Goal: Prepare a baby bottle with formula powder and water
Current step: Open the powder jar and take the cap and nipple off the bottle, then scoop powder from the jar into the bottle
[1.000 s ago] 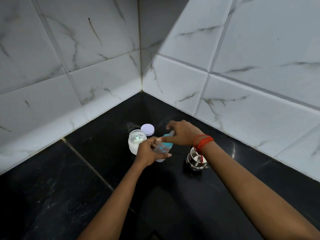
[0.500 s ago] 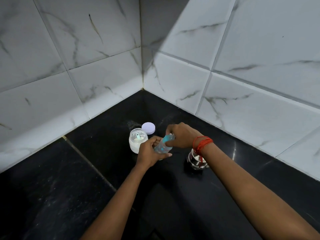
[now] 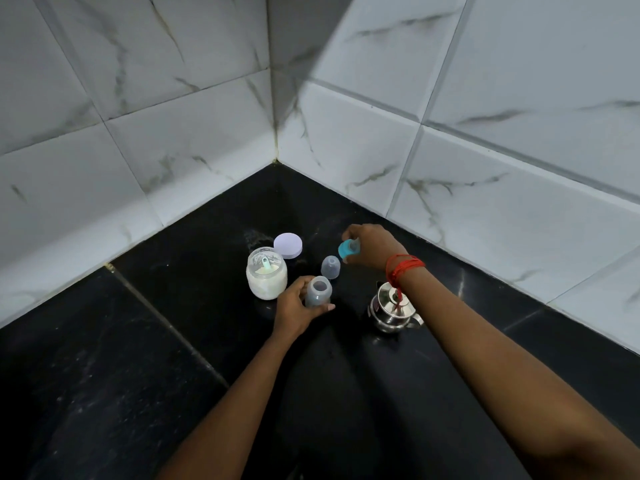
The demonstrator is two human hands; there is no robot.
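Observation:
My left hand [image 3: 294,308] grips a small clear baby bottle [image 3: 318,292], which stands upright and open on the black counter. My right hand [image 3: 372,245] holds the bottle's teal nipple ring [image 3: 347,250] just above the counter, behind and to the right of the bottle. A clear dome cap [image 3: 330,267] stands on the counter between the two hands. An open glass jar of white formula powder [image 3: 266,278], with a pale scoop inside, stands left of the bottle. Its lilac lid [image 3: 287,245] lies behind it.
A small lidded steel pot [image 3: 394,308] stands under my right wrist, right of the bottle. The black stone counter [image 3: 138,358] runs into a corner of white marbled wall tiles [image 3: 207,140] behind the objects.
My right hand has taken the teal top off the bottle and moved it up and to the right. The clear cap now stands on the counter. The left hand still holds the bottle.

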